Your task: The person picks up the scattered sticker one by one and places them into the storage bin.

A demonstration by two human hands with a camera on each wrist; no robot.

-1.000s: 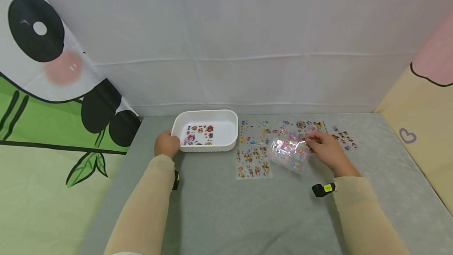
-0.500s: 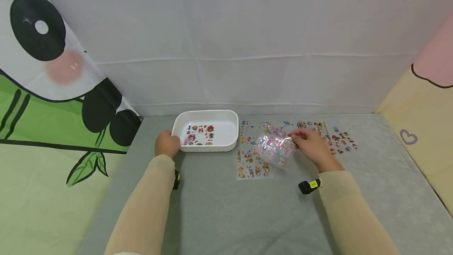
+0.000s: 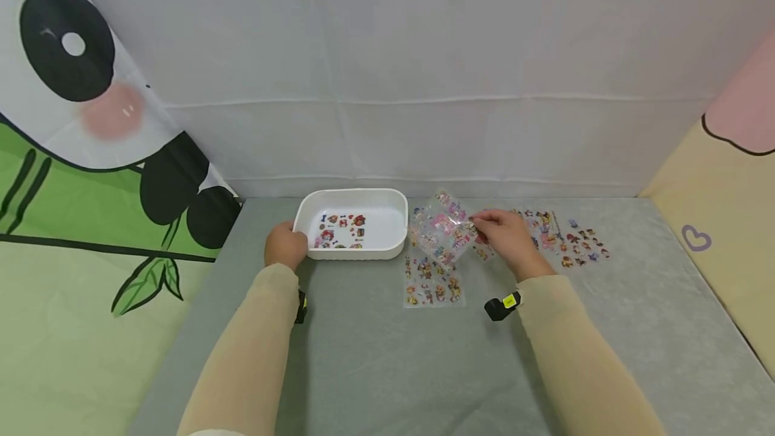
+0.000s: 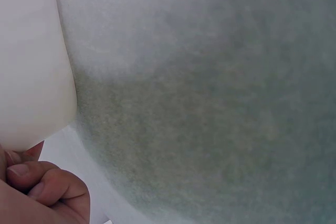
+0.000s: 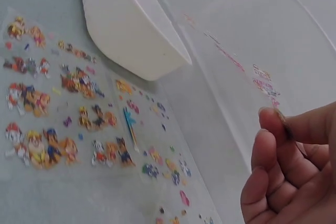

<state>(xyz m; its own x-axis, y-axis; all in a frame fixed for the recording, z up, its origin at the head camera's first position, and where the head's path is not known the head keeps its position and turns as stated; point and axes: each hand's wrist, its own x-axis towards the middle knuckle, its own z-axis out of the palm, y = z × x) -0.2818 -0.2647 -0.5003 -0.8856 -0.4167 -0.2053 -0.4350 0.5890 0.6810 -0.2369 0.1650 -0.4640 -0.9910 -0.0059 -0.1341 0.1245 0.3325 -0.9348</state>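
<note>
My left hand (image 3: 286, 246) holds the left end of a white plastic tray (image 3: 393, 234), fingers curled at its wall in the left wrist view. Inside the tray lies a clear sticker sheet (image 3: 342, 231) with small red and brown figures. Between thumb and fingertips my right hand (image 3: 507, 237) pinches the edge of a clear sticker sheet (image 3: 443, 227) with pink prints. This sheet hangs tilted just right of the tray, above other sheets. The right wrist view shows the pinch (image 5: 281, 124) from the side, the held sheet almost edge-on.
Flat on the grey table (image 3: 387, 355) lie several clear sticker sheets: one in front with cartoon dogs (image 3: 432, 288), others toward the right (image 3: 584, 244). A white cloth wall (image 3: 424, 86) rises behind the table. Printed cloth hangs at both sides.
My right hand has carried the pinched sticker sheet leftward, close to the tray, and the sheet has turned. More of the sheets at right shows now. The left hand and tray stay put.
</note>
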